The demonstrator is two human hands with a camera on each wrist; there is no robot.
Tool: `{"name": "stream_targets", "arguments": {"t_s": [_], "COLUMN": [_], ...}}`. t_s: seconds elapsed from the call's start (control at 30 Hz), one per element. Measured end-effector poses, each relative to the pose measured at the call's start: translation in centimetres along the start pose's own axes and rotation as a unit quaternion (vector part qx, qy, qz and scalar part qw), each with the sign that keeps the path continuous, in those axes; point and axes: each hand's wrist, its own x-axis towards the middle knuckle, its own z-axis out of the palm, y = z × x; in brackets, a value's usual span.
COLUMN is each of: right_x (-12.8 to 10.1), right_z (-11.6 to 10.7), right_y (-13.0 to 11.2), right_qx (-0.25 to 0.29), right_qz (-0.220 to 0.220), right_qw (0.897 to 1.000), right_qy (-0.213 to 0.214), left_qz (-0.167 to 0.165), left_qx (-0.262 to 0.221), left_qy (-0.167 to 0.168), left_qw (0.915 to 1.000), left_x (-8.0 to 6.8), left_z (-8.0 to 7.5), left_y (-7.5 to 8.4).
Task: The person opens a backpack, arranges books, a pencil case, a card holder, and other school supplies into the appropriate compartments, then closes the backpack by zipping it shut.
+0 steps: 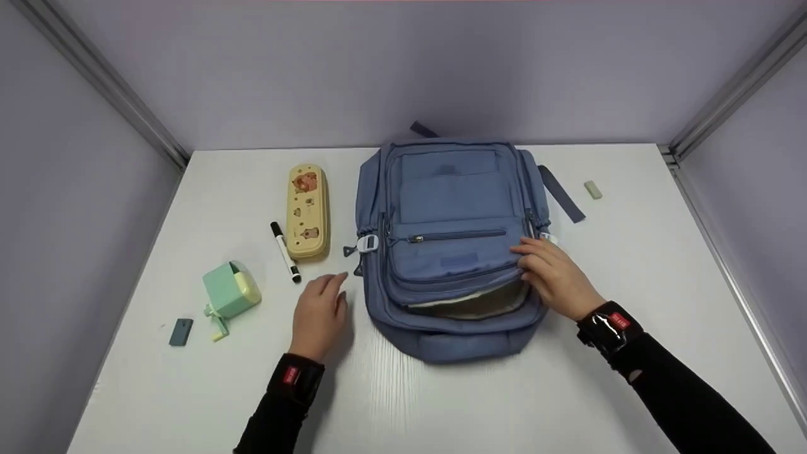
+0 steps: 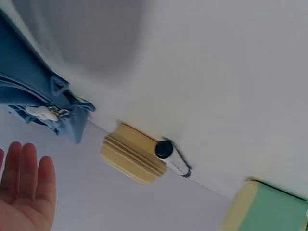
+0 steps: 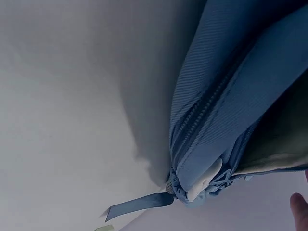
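A blue backpack lies on its back with its front compartment unzipped and gaping, a pale lining inside. My right hand is at the right end of that opening, loosely bent fingers against the front panel. In the right wrist view only two fingertips show at the edge, one apart from the fabric. Left of the backpack, my left hand hovers near the white table with relaxed fingers, holding nothing. Its straight fingers appear in the left wrist view. Beyond it lie a yellow pencil case and a black-capped marker.
A green crank pencil sharpener stands at the left, near a dark blocky piece. One small pale green block lies to the right, past a loose backpack strap. Panels enclose the table's back and sides.
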Motion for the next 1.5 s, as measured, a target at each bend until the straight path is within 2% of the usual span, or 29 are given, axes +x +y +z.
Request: {"name": "stream_targets", "arguments": {"t_s": [0.17, 0.27, 0.37, 0.5, 0.57, 0.73, 0.9, 0.97, 1.13, 1.27, 1.37, 1.5], "right_x": [1.7, 3.2, 5.2, 8.0, 9.3, 12.0, 13.4, 13.6, 13.7, 13.7, 13.7, 13.7], "right_z": [0.0, -0.1, -0.3, -0.8, -1.2, -2.2, -2.8, -2.8, -2.7, -2.4, -2.3, -2.4], "right_y": [0.3, 0.5, 0.9, 1.9, 2.4, 3.7, 4.3, 4.4, 4.4, 4.4, 4.4, 4.3], "right_qx": [0.008, -0.008, -0.004, 0.032, 0.047, 0.066, 0.076, 0.079, 0.088, 0.089, 0.091, 0.097], "right_qz": [0.059, 0.119, 0.186, 0.264, 0.298, 0.369, 0.395, 0.4, 0.408, 0.41, 0.407, 0.401], "right_qw": [0.998, 0.991, 0.98, 0.959, 0.947, 0.921, 0.912, 0.91, 0.906, 0.906, 0.906, 0.907], "right_qy": [0.032, 0.053, 0.072, 0.101, 0.112, 0.106, 0.08, 0.072, 0.064, 0.061, 0.066, 0.082], "left_qz": [-0.112, -0.163, -0.217, -0.29, -0.311, -0.328, -0.347, -0.36, -0.402, -0.415, -0.403, -0.382], "left_qx": [0.04, 0.072, 0.095, 0.1, 0.102, 0.107, 0.092, 0.088, 0.051, -0.017, -0.059, -0.099], "left_qy": [-0.001, -0.026, -0.067, -0.102, -0.102, -0.094, -0.094, -0.094, -0.109, -0.124, -0.155, -0.194], "left_qw": [0.9929, 0.9836, 0.9693, 0.9464, 0.9396, 0.934, 0.9288, 0.9239, 0.9079, 0.901, 0.9001, 0.8982], "left_x": [3.8, 5.7, 6.8, 7.2, 7.1, 6.9, 7.2, 7.4, 8.4, 8.3, 7.2, 4.6], "left_z": [0.9, 1.6, 2.2, 2.7, 2.8, 2.8, 2.6, 2.4, 0.4, -2.9, -5.9, -9.5], "left_y": [-2.8, -4.2, -5.0, -5.3, -5.3, -5.4, -5.5, -5.5, -5.3, -4.8, -4.0, -2.6]}}
